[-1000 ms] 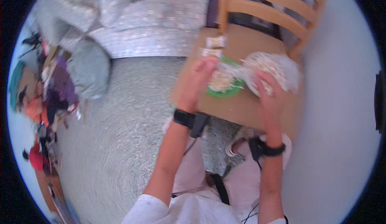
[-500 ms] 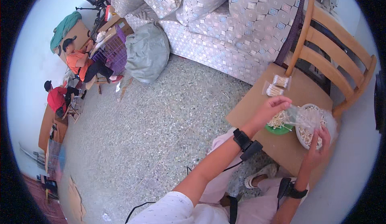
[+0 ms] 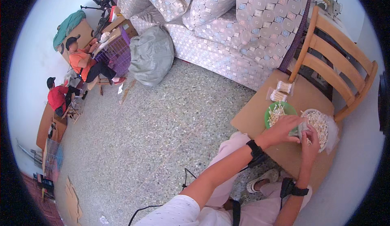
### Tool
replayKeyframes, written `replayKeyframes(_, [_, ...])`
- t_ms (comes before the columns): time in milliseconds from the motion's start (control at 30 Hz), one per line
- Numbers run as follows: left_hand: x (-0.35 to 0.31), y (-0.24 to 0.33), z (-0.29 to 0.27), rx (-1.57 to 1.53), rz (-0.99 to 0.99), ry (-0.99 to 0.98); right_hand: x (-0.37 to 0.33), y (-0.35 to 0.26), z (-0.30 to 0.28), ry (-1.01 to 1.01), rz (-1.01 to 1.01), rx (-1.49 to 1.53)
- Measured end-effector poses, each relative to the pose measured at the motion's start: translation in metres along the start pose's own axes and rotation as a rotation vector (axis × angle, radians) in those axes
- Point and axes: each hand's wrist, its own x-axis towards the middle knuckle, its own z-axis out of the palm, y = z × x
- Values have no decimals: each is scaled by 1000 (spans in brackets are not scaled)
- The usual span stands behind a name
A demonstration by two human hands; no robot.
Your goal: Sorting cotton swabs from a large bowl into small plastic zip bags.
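Note:
A small clear plastic bag [image 3: 302,128] is between my hands, above the rims of two bowls of cotton swabs. My right hand [image 3: 310,141] pinches it with bent fingers. My left hand [image 3: 284,129] reaches to its other side, thumb and fingers spread apart; whether the fingertips touch the film is hard to make out. Loose cotton swabs [image 3: 276,113] fill the green bowl [image 3: 267,118], partly hidden behind my left hand. More cotton swabs [image 3: 318,122] heap in the white bowl [image 3: 326,147] to the right. Two packed bags of swabs [image 3: 279,95] lie beyond the green bowl.
The bowls stand on a cardboard sheet [image 3: 252,120] over a wooden chair [image 3: 333,51]. A patterned sofa [image 3: 219,43] is ahead, with a grey sack [image 3: 152,57] beside it. Two people [image 3: 81,59] sit at the far left. A wall [image 3: 357,165] is at my right.
My left hand has come down and right, from holding the bag stretched out to beside my right hand. The bag is now bunched between them, and more of the green bowl shows.

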Motion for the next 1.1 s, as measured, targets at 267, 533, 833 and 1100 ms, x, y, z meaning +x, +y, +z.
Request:
replayKeyframes(267, [-2, -4, 10, -73, -42, -41, -5, -5, 9, -85, 10, 77])
replayKeyframes(533, [-3, -6, 10, -45, -138, -31, -8, -16, 7, -142, 5, 90])
replayKeyframes(833, [-2, -3, 6, -223, -110, -56, -10, -11, 10, -139, 20, 208])
replayKeyframes(1100, [-6, 2, 8, -118, 30, -101, -23, -27, -2, -289, 115, 275])
